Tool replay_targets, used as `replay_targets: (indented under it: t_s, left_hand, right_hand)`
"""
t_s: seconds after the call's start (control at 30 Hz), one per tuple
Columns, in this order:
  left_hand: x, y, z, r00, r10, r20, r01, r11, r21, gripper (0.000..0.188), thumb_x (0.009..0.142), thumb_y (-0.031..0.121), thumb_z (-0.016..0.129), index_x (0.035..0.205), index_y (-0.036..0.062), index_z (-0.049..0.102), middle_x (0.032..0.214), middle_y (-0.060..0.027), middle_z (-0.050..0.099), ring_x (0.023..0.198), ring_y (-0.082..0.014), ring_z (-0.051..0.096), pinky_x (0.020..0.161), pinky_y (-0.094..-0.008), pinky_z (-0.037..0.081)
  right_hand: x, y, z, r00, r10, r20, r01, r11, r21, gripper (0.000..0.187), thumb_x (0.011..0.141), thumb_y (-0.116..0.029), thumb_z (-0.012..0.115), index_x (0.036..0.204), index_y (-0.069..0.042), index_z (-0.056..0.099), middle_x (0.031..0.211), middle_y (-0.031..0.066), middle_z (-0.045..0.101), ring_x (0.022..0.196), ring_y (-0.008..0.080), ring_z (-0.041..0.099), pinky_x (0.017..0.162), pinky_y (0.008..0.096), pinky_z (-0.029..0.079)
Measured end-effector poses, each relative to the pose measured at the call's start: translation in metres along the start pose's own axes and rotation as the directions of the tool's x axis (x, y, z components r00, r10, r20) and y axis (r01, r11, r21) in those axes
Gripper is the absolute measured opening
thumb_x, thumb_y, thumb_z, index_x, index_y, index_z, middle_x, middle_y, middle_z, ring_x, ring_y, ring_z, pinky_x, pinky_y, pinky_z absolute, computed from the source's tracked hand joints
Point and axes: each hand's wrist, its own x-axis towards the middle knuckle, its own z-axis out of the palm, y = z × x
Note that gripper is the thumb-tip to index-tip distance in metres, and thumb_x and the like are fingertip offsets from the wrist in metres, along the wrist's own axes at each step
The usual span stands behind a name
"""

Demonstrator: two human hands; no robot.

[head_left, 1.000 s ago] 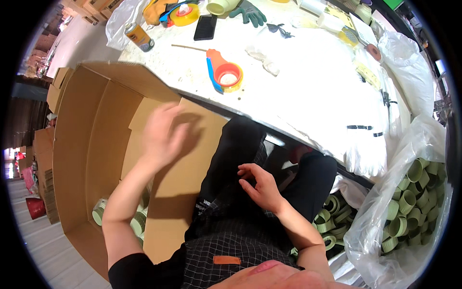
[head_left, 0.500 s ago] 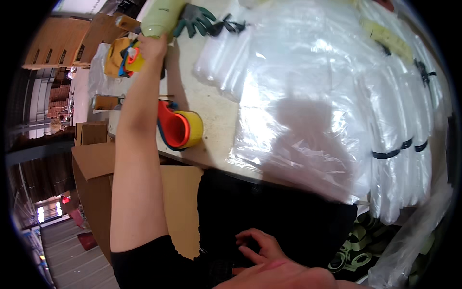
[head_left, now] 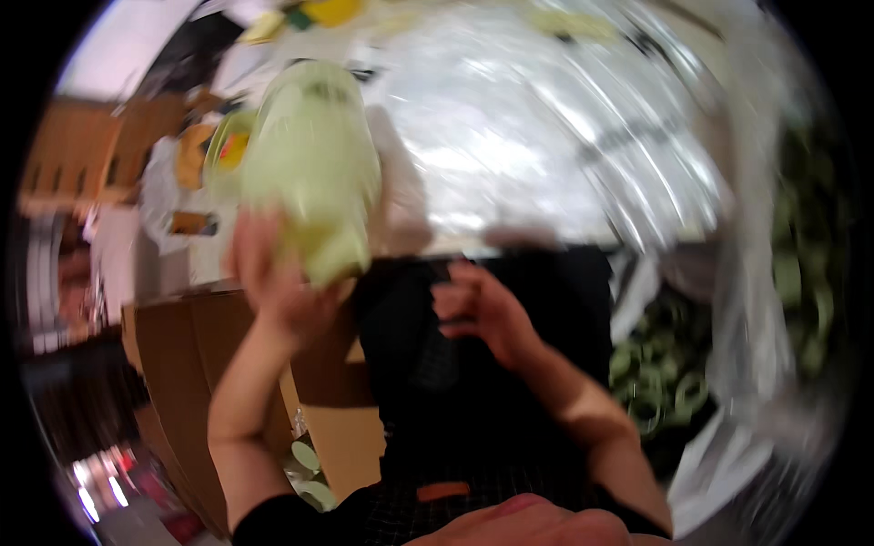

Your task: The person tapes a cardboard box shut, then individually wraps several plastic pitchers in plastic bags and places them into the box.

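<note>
My left hand (head_left: 278,282) is closed on the lower end of a large pale green plastic jug (head_left: 314,146), held tilted over the table's near edge. A loop like a handle (head_left: 215,159) stands out from its left side. Motion smears both the jug and the hand. In front of my dark clothing is my right hand (head_left: 482,309), raised with its fingers curled in. Whatever those fingers hold, if anything, cannot be made out. Right of the jug, clear plastic bags (head_left: 482,136) lie flat on the table.
Bundled clear plastic (head_left: 628,136) lies at the table's right side. Below on the right are several green plastic parts (head_left: 655,373) beside clear sheeting (head_left: 746,318). An open cardboard box (head_left: 196,364) stands at the lower left, and stacked cartons (head_left: 73,150) are farther back.
My left hand has come back toward me from the far left, bringing the green jug. My right hand has risen from my lap, its fingers curling. The view has shifted.
</note>
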Motion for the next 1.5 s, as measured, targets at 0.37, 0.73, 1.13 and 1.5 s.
replay_targets:
  t_s: [0.37,0.73,1.13,1.5]
  left_hand:
    - [-0.088,0.183,-0.071,0.633,-0.310,0.710,0.773,0.195,-0.604,0.078,0.099,0.061,0.040,0.142,-0.0044,0.041,0.144,-0.0242,0.048,0.137,-0.0321,0.044,0.119,-0.0482,0.024]
    - [-0.094,0.182,-0.090,0.404,-0.184,0.896,0.896,-0.116,-0.428,0.036,0.091,0.019,0.075,0.118,-0.0014,0.062,0.108,-0.0066,0.069,0.099,-0.0149,0.063,0.089,-0.0310,0.049]
    - [-0.111,0.165,-0.039,0.103,-0.358,0.928,0.585,-0.733,-0.347,0.045,0.105,0.028,0.049,0.138,-0.0030,0.048,0.137,-0.0152,0.058,0.124,-0.0285,0.058,0.106,-0.0465,0.047]
    - [-0.117,0.158,-0.062,0.103,-0.351,0.931,0.591,-0.731,-0.341,0.040,0.103,0.024,0.053,0.132,-0.0034,0.054,0.126,-0.0136,0.065,0.115,-0.0245,0.063,0.099,-0.0409,0.051]
  right_hand:
    - [-0.139,0.009,-0.028,0.993,0.120,-0.015,-0.121,0.986,-0.111,0.038,0.100,-0.016,0.060,0.136,-0.004,0.055,0.116,0.0060,0.069,0.105,0.0116,0.064,0.090,0.0277,0.052]
    - [-0.218,-0.020,-0.142,0.577,-0.813,-0.084,-0.254,-0.081,-0.964,0.018,0.086,-0.014,0.068,0.103,-0.007,0.068,0.119,0.0121,0.062,0.109,0.0263,0.062,0.087,0.0398,0.054]
    - [-0.227,-0.007,-0.209,0.299,-0.849,-0.436,-0.162,0.405,-0.900,0.054,0.090,-0.033,0.070,0.129,-0.002,0.051,0.119,0.0179,0.059,0.109,0.0337,0.061,0.089,0.0451,0.049]
    - [-0.175,-0.043,-0.023,0.691,-0.722,0.040,0.353,0.288,-0.890,0.064,0.102,-0.048,0.045,0.146,-0.002,0.043,0.146,0.0200,0.048,0.133,0.0321,0.047,0.110,0.0441,0.038]
